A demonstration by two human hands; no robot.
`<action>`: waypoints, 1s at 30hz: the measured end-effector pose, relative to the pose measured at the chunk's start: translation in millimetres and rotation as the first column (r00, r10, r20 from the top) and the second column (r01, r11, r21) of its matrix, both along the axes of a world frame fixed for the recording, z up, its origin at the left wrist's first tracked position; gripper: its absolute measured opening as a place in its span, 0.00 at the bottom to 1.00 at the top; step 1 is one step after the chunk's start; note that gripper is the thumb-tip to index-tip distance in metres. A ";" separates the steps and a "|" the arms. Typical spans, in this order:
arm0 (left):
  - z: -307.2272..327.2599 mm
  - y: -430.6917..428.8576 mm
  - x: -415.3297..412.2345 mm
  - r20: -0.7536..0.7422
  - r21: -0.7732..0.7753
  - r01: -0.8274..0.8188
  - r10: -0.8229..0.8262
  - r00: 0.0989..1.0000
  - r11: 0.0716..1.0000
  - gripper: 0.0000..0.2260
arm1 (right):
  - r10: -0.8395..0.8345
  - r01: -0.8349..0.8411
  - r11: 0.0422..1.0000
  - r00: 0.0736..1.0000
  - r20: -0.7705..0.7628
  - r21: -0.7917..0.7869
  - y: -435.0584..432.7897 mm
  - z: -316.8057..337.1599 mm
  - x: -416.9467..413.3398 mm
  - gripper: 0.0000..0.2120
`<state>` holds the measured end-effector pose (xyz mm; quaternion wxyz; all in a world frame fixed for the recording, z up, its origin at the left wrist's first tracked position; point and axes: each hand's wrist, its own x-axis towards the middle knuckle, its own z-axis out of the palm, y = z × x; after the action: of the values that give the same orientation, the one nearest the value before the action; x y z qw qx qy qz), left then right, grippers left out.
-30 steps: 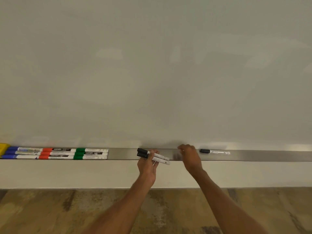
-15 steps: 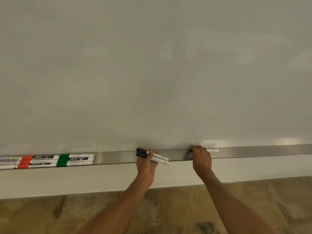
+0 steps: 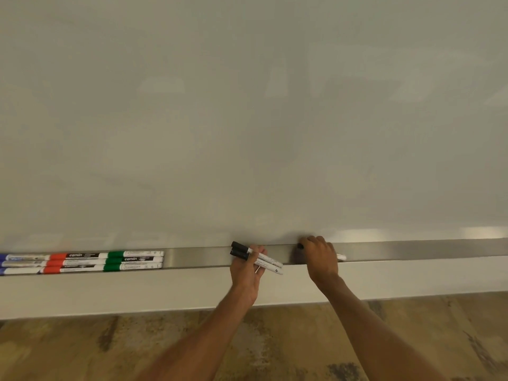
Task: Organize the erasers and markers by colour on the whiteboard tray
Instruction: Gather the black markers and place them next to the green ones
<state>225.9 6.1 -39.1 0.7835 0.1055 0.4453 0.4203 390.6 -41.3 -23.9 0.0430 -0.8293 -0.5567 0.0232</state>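
The right hand (image 3: 320,257) now lies over the lone black marker (image 3: 341,256) on the whiteboard tray (image 3: 412,250), fingers curled down around it. Only the black cap tip by the fingertips and the white tail end past the wrist side show. A second ago that marker lay bare on the tray, just right of the hand, which has since moved onto it and closed. Whether the marker has left the tray I cannot tell.

The left hand (image 3: 246,270) stays clamped on two black markers (image 3: 257,257), caps pointing up-left, their white barrels slanting down to the right across the tray's front edge (much as before).

Far left on the tray, the green markers (image 3: 134,260), red markers (image 3: 74,262) and blue markers (image 3: 19,264) lie end to end in stacked rows, unmoved. The yellow item seen earlier at the left edge is out of view.
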 end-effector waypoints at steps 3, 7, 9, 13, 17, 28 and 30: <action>1.3 -1.8 3.2 -0.017 0.013 0.030 -0.029 0.999 0.999 0.17 | 0.087 -0.080 0.990 0.994 -0.061 0.112 12.7 12.7 -24.9 0.08; 5.3 -5.0 7.5 -0.018 0.026 0.068 -0.067 0.998 0.997 0.14 | 0.204 -0.177 0.964 0.970 -0.129 0.196 25.2 25.4 -55.0 0.09; 6.6 -5.5 7.1 -0.025 0.040 0.080 -0.079 0.997 0.996 0.14 | 0.227 -0.192 0.961 0.958 -0.173 0.198 30.9 28.9 -65.9 0.09; 10.3 -5.7 3.2 -0.064 0.062 0.102 -0.098 0.993 0.993 0.13 | 0.209 -0.163 0.970 0.939 -0.273 0.180 40.7 32.3 -83.6 0.10; 14.9 -5.3 -5.0 -0.102 0.059 0.086 -0.079 0.992 0.995 0.12 | 0.204 -0.146 0.970 0.924 -0.322 0.196 44.2 30.8 -96.0 0.11; 15.3 1.8 -34.4 -0.151 0.032 -0.008 0.013 0.988 0.999 0.10 | 0.200 -0.112 0.968 0.882 -0.427 0.223 54.3 20.8 -127.8 0.12; 15.0 3.2 -40.6 -0.115 0.043 -0.026 0.031 0.993 0.999 0.10 | 0.181 -0.062 0.969 0.836 -0.518 0.239 56.3 19.3 -131.3 0.11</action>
<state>185.3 9.3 -24.1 0.7480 0.1397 0.4825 0.4338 259.3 15.1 -4.6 0.2837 -0.7428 -0.5735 0.1970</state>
